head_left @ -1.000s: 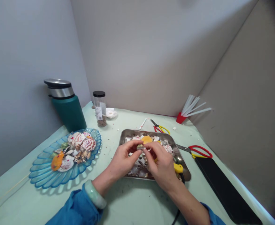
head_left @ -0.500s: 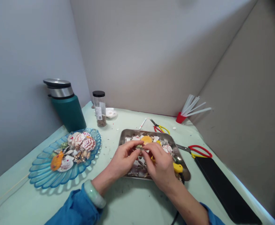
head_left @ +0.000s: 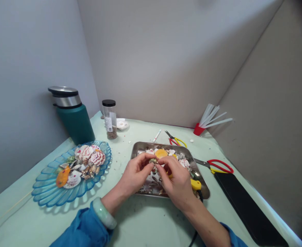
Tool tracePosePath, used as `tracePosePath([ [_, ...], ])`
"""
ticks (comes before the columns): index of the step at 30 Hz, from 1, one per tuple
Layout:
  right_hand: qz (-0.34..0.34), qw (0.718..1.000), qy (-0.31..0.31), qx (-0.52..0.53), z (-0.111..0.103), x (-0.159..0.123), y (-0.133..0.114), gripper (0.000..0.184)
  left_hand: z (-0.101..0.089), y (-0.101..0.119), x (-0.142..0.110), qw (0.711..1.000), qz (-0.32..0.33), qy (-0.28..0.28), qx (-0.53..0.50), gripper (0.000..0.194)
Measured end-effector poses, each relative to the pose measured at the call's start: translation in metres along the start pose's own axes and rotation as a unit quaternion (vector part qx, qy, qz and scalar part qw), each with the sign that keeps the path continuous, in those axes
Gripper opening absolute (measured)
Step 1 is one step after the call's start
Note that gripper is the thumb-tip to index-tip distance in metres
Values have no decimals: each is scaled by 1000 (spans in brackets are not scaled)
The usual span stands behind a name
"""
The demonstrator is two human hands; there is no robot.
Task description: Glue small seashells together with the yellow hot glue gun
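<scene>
Both hands meet over a steel tray [head_left: 137, 149] that holds several shells and a yellow-handled tool [head_left: 196, 185]. My left hand [head_left: 135, 175] pinches a small greenish shell [head_left: 153, 160] between thumb and fingers. My right hand [head_left: 176, 181] is curled, its fingertips pressed against the same small shell from the right. Whether the right hand holds anything else is hidden. A pale green bangle sits on my left wrist above a blue sleeve.
A blue glass plate [head_left: 47, 192] of shells lies at the left, a teal flask [head_left: 73, 116] and a clear jar [head_left: 110, 118] behind it. Yellow-handled snips [head_left: 176, 140], red scissors [head_left: 217, 165], a black slab [head_left: 246, 206] and a red cup of white sticks [head_left: 207, 123] lie to the right.
The hands shifted very slightly over the tray, fingers working on the small shell. Nothing else moved.
</scene>
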State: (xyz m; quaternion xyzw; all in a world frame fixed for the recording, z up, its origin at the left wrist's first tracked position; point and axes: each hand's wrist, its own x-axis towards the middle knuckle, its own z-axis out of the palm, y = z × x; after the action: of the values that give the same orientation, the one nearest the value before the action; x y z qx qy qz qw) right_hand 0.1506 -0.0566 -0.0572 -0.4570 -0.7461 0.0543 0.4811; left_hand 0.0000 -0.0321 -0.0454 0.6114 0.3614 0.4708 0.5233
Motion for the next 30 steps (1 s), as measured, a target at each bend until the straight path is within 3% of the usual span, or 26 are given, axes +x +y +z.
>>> tracePosePath([
  [10,24,999,-11,-21,1,-1,0,7,-1,-1,1,1000,-8,6,12,24],
  [14,71,997,-25,10,-2,4,-1,12,-2,1,1,999,-32,4,19,28],
  [17,114,991,-65,19,-17,10,3,17,-3,3,2,999,-45,23,4,31],
  [20,122,981,-137,-64,-41,10,11,18,-4,3,4,998,-48,41,-5,33],
  [24,153,936,-218,-232,-65,-2,22,16,-4,-1,5,998,-47,38,3,37],
  [30,186,902,-244,-303,-64,-19,27,27,-5,-8,5,999,-26,26,6,42],
])
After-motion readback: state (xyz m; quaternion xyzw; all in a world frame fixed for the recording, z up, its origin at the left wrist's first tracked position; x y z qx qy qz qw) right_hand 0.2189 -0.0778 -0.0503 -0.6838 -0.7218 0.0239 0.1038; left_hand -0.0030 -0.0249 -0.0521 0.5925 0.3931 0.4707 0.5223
